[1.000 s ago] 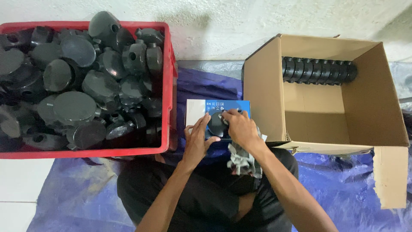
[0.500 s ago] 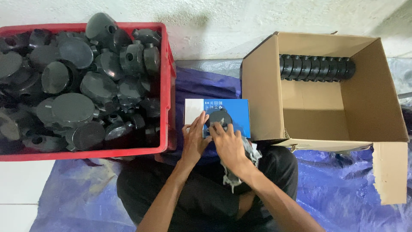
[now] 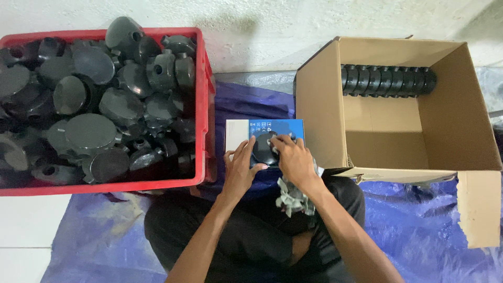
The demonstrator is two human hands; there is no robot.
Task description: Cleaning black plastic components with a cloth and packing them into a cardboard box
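A round black plastic part sits between both my hands, over a small blue and white box lying on the tarp. My left hand grips the part's left edge, fingers curled up around it. My right hand lies over its right side with the fingertips on top. A crumpled grey cloth hangs under my right wrist, above my lap.
A red crate heaped with several black round parts stands at the left. At the right an open cardboard box holds a row of black parts along its far wall. Blue tarp covers the floor.
My hands and the black part have shifted slightly left and toward me over the blue box. The right hand has turned on the part.
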